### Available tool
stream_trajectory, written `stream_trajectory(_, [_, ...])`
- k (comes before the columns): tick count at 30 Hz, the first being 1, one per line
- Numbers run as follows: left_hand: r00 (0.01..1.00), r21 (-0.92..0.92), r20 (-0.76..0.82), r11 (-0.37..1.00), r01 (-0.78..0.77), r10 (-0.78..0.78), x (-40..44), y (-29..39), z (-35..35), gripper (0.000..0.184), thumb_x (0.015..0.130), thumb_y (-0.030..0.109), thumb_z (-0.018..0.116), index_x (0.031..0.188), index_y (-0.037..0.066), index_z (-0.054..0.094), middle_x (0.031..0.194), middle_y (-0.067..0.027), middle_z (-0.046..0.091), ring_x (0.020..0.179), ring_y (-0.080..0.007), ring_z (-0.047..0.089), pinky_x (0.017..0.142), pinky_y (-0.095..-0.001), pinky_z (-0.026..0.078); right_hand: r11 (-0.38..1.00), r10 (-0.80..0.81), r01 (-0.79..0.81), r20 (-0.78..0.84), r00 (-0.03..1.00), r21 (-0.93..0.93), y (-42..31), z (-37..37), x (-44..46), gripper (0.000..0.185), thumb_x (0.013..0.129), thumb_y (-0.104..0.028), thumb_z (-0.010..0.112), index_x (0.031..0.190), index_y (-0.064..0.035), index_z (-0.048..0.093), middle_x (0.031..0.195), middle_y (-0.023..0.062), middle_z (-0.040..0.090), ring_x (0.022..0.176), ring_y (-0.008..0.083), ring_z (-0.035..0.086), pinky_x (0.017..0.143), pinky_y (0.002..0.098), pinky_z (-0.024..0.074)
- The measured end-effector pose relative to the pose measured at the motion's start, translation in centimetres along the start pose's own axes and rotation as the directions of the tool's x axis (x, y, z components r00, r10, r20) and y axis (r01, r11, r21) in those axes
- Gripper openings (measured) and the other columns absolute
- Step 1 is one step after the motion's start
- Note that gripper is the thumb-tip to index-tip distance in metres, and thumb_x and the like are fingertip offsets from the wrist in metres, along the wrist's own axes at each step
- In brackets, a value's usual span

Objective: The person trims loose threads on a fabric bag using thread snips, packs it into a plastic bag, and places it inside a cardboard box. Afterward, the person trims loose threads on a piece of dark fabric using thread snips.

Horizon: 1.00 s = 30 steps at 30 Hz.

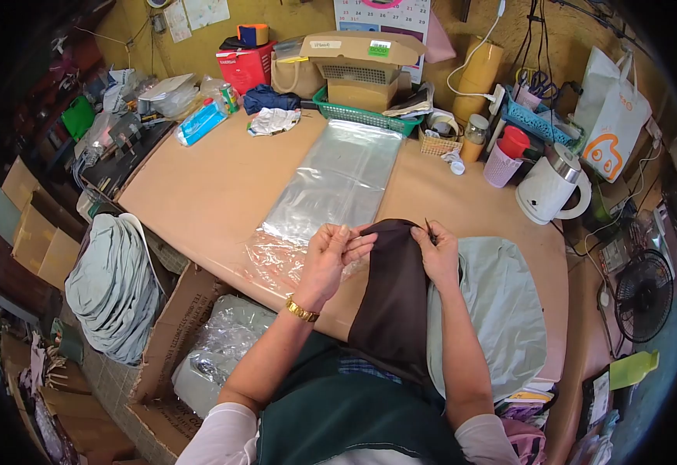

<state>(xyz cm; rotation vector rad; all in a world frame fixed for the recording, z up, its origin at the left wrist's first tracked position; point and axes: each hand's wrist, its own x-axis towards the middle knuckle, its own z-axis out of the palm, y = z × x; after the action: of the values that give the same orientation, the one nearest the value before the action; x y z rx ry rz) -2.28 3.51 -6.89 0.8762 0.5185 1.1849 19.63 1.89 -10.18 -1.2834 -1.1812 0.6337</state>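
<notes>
Both hands hold up the top edge of a dark brown cloth, which hangs down over the table's front edge. My left hand, with a gold watch on the wrist, pinches the cloth's left corner between thumb and fingers. On the other side my right hand is closed on the cloth's upper right edge, and a small dark pointed tool sticks up from its fingers. Beyond the hands, clear plastic bags lie flat on the table. Grey-green folded cloth lies beside my right forearm.
A green basket with boxes stands at the back of the tan table. A white kettle and a pink cup are at the right. An open carton with plastic-wrapped items and a grey cloth pile are at the left.
</notes>
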Motion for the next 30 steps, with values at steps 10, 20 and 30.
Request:
stream_trajectory(10, [0.985, 0.132, 0.165, 0.988, -0.079, 0.057, 0.9, 2.5, 2.9, 0.022, 0.102, 0.021, 0.048, 0.094, 0.001, 0.046, 0.116, -0.0248, 0.062, 0.102, -0.0236, 0.067, 0.084, -0.0324, 0.058, 0.994, -0.108, 0.110, 0.315, 0.943, 0.011, -8.4, 1.5, 1.9, 0.019, 0.085, -0.016, 0.073, 0.088, 0.0015, 0.065, 0.073, 0.0008, 0.060, 0.065, 0.0064, 0.051, 0.059, 0.0245, 0.0418])
stream_trajectory(20, [0.991, 0.535, 0.120, 0.837, -0.115, 0.059, -0.1, 3.1, 2.6, 0.036, 0.084, 0.023, 0.076, 0.111, 0.001, 0.067, 0.093, 0.0014, 0.060, 0.054, -0.0007, 0.042, 0.046, -0.0184, 0.032, 0.991, -0.082, 0.053, 0.238, 0.968, 0.124, -9.5, 1.6, 0.1, 0.026, 0.090, -0.021, 0.070, 0.077, -0.0003, 0.063, 0.065, -0.0072, 0.052, 0.061, 0.0015, 0.041, 0.053, 0.0212, 0.0338])
stream_trajectory(30, [0.989, 0.125, 0.037, 0.982, 0.139, -0.144, -0.1, 1.9, 3.0, 0.021, 0.093, 0.023, 0.065, 0.091, 0.003, 0.064, 0.072, -0.0037, 0.066, 0.063, -0.0096, 0.066, 0.054, -0.0189, 0.052, 0.989, -0.103, 0.082, 0.165, 0.981, 0.126, -9.6, 1.8, -1.1, 0.025, 0.091, -0.020, 0.069, 0.075, -0.0008, 0.063, 0.062, -0.0072, 0.050, 0.060, 0.0018, 0.040, 0.053, 0.0222, 0.0338])
